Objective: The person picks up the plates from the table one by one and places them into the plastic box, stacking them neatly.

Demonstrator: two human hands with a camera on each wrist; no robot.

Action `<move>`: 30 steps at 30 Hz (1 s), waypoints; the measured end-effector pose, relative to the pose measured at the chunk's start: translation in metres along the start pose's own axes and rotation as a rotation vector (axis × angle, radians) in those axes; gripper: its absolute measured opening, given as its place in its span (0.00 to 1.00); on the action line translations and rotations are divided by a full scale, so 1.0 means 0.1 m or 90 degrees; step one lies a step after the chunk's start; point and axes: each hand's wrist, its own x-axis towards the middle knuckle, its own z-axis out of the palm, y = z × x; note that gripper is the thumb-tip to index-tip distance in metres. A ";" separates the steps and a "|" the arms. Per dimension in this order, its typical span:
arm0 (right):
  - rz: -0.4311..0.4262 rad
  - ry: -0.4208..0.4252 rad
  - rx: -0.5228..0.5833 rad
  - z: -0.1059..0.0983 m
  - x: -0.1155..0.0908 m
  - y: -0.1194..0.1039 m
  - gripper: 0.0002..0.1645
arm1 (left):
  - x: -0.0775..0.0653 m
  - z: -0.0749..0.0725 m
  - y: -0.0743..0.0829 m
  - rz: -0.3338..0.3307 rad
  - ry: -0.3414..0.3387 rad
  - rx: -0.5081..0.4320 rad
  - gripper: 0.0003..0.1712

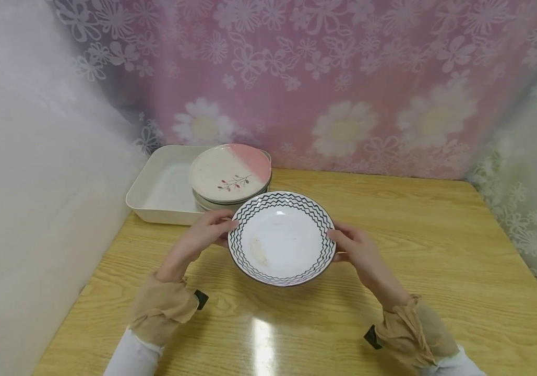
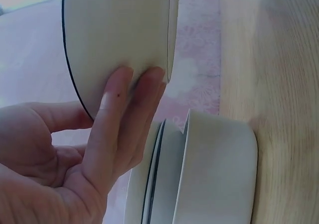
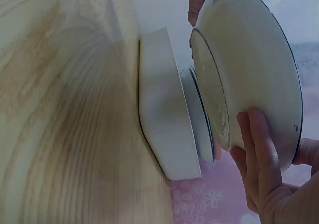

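Note:
A white bowl (image 1: 282, 240) with black zigzag bands around its rim is held up over the table, tilted so its inside faces the head camera. A brownish smear (image 1: 258, 250) marks the inside at lower left. My left hand (image 1: 209, 230) grips the left rim, thumb on top and fingers (image 2: 124, 104) under the outer wall. On the opposite side my right hand (image 1: 355, 248) pinches the rim the same way, fingers (image 3: 261, 154) spread on the underside. The bowl's raised foot ring (image 3: 212, 84) shows in the right wrist view.
Behind the bowl at left, a cream rectangular tub (image 1: 162, 215) stands on the wooden table (image 1: 404, 235). A stack of plates rests in its right part, topped by a cream and pink plate (image 1: 230, 167) with a twig pattern. A pink floral curtain (image 1: 287, 78) hangs behind.

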 end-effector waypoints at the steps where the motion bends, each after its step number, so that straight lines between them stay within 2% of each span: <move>1: -0.001 0.006 -0.002 -0.02 0.01 -0.01 0.31 | 0.01 0.01 0.00 0.001 -0.008 0.004 0.18; 7: -0.006 0.025 -0.008 -0.09 0.06 -0.03 0.31 | 0.04 0.00 0.04 -0.002 -0.057 0.006 0.22; 11: -0.023 0.030 0.000 -0.10 0.11 -0.04 0.31 | 0.06 -0.01 0.06 0.016 -0.053 -0.015 0.26; 18: -0.046 0.026 0.034 -0.06 0.22 -0.13 0.37 | 0.10 -0.07 0.11 0.036 0.002 -0.060 0.24; 25: -0.087 -0.006 0.087 -0.02 0.31 -0.27 0.37 | 0.14 -0.24 0.24 0.045 0.073 -0.089 0.26; 30: -0.110 -0.029 0.051 0.02 0.32 -0.34 0.35 | 0.18 -0.41 0.36 0.044 0.149 -0.100 0.25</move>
